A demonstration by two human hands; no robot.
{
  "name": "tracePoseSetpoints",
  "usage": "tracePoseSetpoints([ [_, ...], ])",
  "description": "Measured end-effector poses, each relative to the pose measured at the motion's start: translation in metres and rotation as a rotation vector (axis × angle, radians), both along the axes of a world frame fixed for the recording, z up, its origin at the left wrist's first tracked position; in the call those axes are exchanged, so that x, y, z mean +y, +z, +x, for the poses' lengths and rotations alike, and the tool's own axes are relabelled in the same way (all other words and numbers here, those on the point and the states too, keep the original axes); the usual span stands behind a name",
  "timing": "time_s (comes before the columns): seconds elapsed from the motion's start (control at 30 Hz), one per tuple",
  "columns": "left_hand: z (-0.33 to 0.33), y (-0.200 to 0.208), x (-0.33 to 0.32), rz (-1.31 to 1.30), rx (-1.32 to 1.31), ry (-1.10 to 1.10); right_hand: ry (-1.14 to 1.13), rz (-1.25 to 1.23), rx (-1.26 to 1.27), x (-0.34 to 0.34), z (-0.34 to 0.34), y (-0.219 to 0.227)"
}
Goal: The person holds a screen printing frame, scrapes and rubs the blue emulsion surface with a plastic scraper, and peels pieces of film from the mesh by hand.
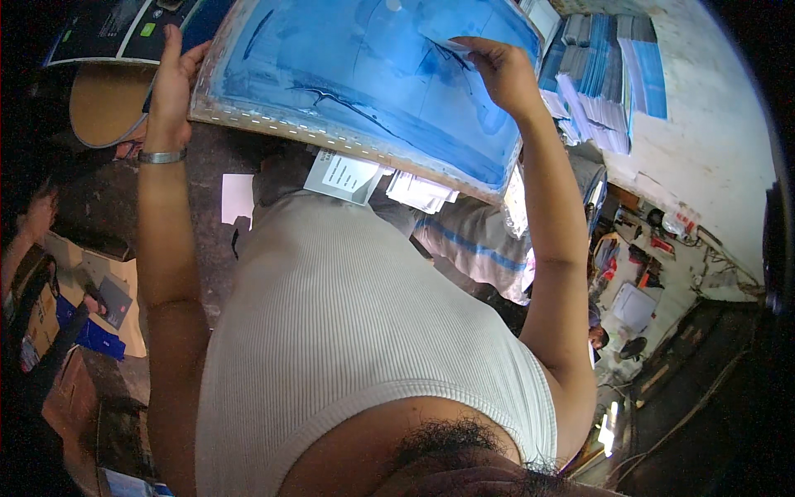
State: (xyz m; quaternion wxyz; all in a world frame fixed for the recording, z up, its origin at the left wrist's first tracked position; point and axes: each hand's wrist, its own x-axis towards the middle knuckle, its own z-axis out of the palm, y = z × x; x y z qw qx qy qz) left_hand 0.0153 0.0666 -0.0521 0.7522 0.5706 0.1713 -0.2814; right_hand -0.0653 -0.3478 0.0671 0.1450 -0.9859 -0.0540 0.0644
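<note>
One framed screen (pixel 364 83), the largest thing here, lies top centre, slanting down to the right in front of the person; its face is blue, with several dark streaks, and one pale border shows along its near edge. Several bundles of pale and blue sheets (pixel 596 62), too crowded to count surely, stand to its right by the wall. One grey cloth with a blue stripe (pixel 472 240) bunches below the screen's near right corner. One open cardboard box (pixel 128 277) sits at far left; its contents are too dark to make out, and one blue package (pixel 95 335) shows at its near side. Two bare hands work at the screen. The left hand (pixel 171 93) is at its left edge, its grip spread, thumb raised, fingers against the frame; the right hand (pixel 501 76), over the upper right part, has its grip pinched on one pale flat piece (pixel 458 45). One white card (pixel 344 176) and one bunch of white cards (pixel 421 192), hard to count, stick out under the near edge; one pinkish sheet (pixel 237 197) lies left of them. Another person's hand (pixel 93 305) holds one grey card (pixel 116 300) by the box. One silvery band (pixel 163 156) circles the left wrist.
</note>
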Motion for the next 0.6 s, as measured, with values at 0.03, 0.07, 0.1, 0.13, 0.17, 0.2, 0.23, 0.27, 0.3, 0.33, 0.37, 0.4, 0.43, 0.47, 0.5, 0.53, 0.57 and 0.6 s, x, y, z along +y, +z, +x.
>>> tracePoseSetpoints([
  [0.03,0.0,0.001,0.0,0.001,0.0,-0.001,-0.001,0.001,0.0,0.001,-0.001,0.0],
  [0.07,0.0,0.001,-0.001,0.001,0.006,0.006,-0.019,-0.007,0.006,0.003,-0.002,0.001],
  [0.1,-0.001,0.002,-0.001,0.002,0.012,0.014,-0.036,-0.015,0.014,0.007,-0.003,0.003],
  [0.13,-0.001,0.004,-0.001,0.003,0.012,0.014,-0.036,-0.015,0.014,0.01,-0.005,0.005],
  [0.17,-0.001,0.006,-0.001,-0.011,0.028,0.013,-0.03,-0.034,0.025,0.013,-0.007,0.007],
  [0.2,-0.001,0.007,-0.002,-0.024,0.042,0.011,-0.026,-0.053,0.035,0.014,-0.008,0.008],
  [0.23,0.0,0.007,-0.001,-0.025,0.042,0.011,-0.026,-0.053,0.034,0.013,-0.009,0.007],
  [0.27,0.0,0.005,0.0,-0.03,0.042,0.009,-0.03,-0.036,0.038,0.011,-0.011,0.004],
  [0.3,0.001,0.004,0.0,-0.035,0.042,0.007,-0.035,-0.018,0.044,0.011,-0.012,0.003],
  [0.33,0.0,0.004,-0.001,-0.035,0.042,0.007,-0.036,-0.019,0.044,0.011,-0.013,0.004],
  [0.37,0.0,0.006,-0.002,-0.03,0.043,0.015,0.006,-0.004,0.016,0.013,-0.014,0.005],
  [0.4,0.0,0.007,-0.002,-0.022,0.044,0.023,0.049,0.012,-0.011,0.016,-0.015,0.006],
  [0.43,-0.001,0.005,-0.002,-0.021,0.044,0.023,0.049,0.013,-0.011,0.018,-0.017,0.008],
  [0.47,-0.001,0.002,0.0,-0.029,0.042,0.017,0.037,0.015,-0.001,0.02,-0.018,0.009],
  [0.5,-0.001,0.003,-0.001,-0.038,0.041,0.01,0.024,0.016,0.009,0.022,-0.02,0.01],
  [0.53,-0.001,0.005,-0.002,-0.038,0.04,0.008,0.021,0.016,0.008,0.022,-0.021,0.01],
  [0.57,-0.002,0.009,-0.004,-0.037,0.05,0.019,0.027,0.034,0.0,0.023,-0.023,0.009],
  [0.6,-0.003,0.011,-0.005,-0.036,0.059,0.031,0.033,0.052,-0.008,0.023,-0.024,0.009],
])
